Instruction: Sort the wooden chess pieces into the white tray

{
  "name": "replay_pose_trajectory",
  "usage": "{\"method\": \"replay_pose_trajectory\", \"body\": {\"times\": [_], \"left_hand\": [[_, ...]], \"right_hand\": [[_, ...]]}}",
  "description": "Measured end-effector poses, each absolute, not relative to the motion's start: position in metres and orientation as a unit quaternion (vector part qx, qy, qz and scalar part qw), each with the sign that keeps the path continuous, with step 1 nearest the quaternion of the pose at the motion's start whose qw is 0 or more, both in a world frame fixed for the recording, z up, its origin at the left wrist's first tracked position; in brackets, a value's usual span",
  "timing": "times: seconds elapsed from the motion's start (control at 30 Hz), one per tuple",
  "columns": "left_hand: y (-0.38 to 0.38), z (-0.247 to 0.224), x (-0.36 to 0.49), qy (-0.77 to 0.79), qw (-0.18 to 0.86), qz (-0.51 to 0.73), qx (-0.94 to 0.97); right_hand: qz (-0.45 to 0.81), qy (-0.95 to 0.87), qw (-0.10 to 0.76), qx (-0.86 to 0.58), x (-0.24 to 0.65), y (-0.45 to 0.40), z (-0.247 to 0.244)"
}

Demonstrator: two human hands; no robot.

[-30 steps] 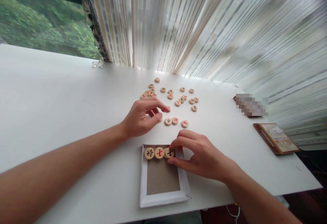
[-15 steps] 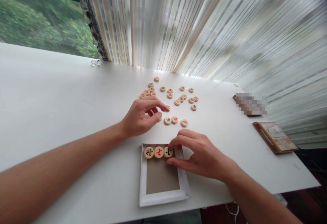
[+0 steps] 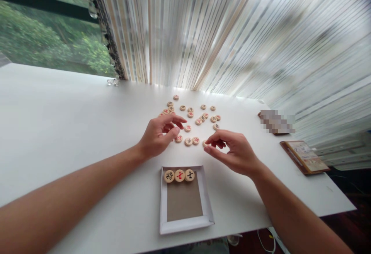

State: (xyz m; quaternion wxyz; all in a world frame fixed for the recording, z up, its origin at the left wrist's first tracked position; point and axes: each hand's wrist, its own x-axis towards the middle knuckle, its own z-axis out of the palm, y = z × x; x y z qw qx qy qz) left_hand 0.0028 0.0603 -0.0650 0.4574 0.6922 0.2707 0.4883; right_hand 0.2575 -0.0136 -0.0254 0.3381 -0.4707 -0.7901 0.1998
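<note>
My right hand [image 3: 232, 151] has its thumb and fingers closed around the edge of a wooden Chinese chess piece [image 3: 205, 143] on the table; its face is mostly covered. To the left, my left hand [image 3: 160, 136] hovers with thumb and forefinger apart and nothing between them. A red-marked piece [image 3: 179, 138] lies just by its thumb tip. Between the hands are a black-marked piece [image 3: 188, 141] and a red-marked piece [image 3: 196, 140], side by side. Nearer me stands a shallow white box [image 3: 208, 203] with three pieces [image 3: 179, 176] in a row along its far side, touching each other.
Several more round pieces [image 3: 190, 114] lie scattered farther back on the white table [image 3: 95, 118]. Two flat brown items, one a printed box [image 3: 304, 156], rest near the right edge. A string curtain [image 3: 179, 33] hangs along the back, beside a window [image 3: 52, 33].
My right hand has left the black-marked piece in the box and moved forward to a piece on the table. My left hand has drawn back slightly, uncovering a red-marked piece. The view tilted up slightly.
</note>
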Motion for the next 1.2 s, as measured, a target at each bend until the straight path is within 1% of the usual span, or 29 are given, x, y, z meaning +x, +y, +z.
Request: {"method": "replay_pose_trajectory", "body": {"times": [0.13, 0.2, 0.27, 0.33, 0.43, 0.5, 0.87, 1.2], "left_hand": [[0.064, -0.064, 0.0, 0.284, 0.498, 0.507, 0.644], [0.069, -0.063, -0.003, 0.297, 0.486, 0.508, 0.646], [0.076, -0.061, -0.007, 0.32, 0.442, 0.508, 0.666], [0.082, -0.059, -0.011, 0.357, 0.379, 0.503, 0.69], [0.089, -0.058, -0.015, 0.409, 0.288, 0.469, 0.728], [0.091, -0.058, -0.015, 0.422, 0.256, 0.442, 0.749], [0.093, -0.06, -0.015, 0.442, 0.253, 0.374, 0.775], [0.093, -0.06, -0.014, 0.451, 0.257, 0.369, 0.771]], "right_hand": [[0.23, -0.756, 0.361, -0.495, 0.255, 0.014, -0.018], [0.226, -0.735, 0.398, -0.501, 0.254, 0.031, -0.022], [0.186, -0.705, 0.448, -0.517, 0.255, 0.045, -0.032], [0.128, -0.688, 0.476, -0.534, 0.259, 0.054, -0.044], [0.091, -0.694, 0.471, -0.537, 0.269, 0.057, -0.06], [0.078, -0.702, 0.462, -0.536, 0.276, 0.055, -0.065], [0.038, -0.709, 0.477, -0.518, 0.281, 0.064, -0.074], [0.05, -0.687, 0.492, -0.533, 0.281, 0.063, -0.075]]}}
